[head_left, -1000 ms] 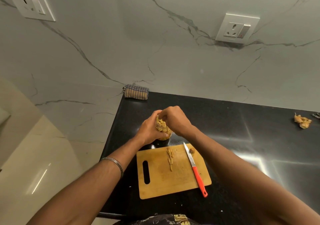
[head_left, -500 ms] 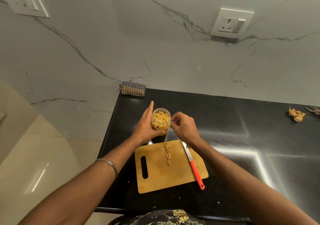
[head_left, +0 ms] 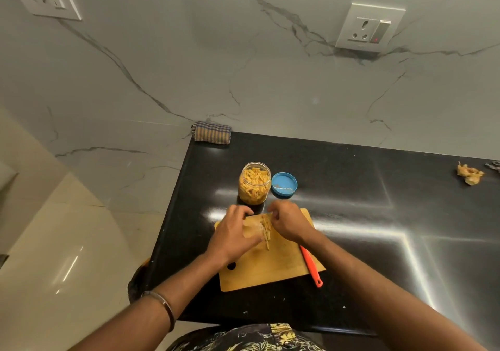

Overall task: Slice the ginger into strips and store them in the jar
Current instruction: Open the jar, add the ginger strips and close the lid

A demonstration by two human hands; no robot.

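At the frame's centre, both hands rest on the wooden cutting board [head_left: 273, 266]: the left hand [head_left: 234, 235] and right hand [head_left: 287, 222] curl their fingers against a small row of ginger strips [head_left: 266, 229]. Just above stands the open jar [head_left: 254, 182] of strips, its blue lid [head_left: 284, 185] beside it on the black surface [head_left: 351, 215]; whether either hand pinches strips I cannot tell.

Both hands work over the wooden cutting board [head_left: 270, 266]: the left hand [head_left: 234, 235] and right hand [head_left: 289, 222] flank a row of ginger strips [head_left: 266, 229], apparently gathering them. Behind stand the open jar [head_left: 254, 183] of strips and its blue lid [head_left: 284, 184].
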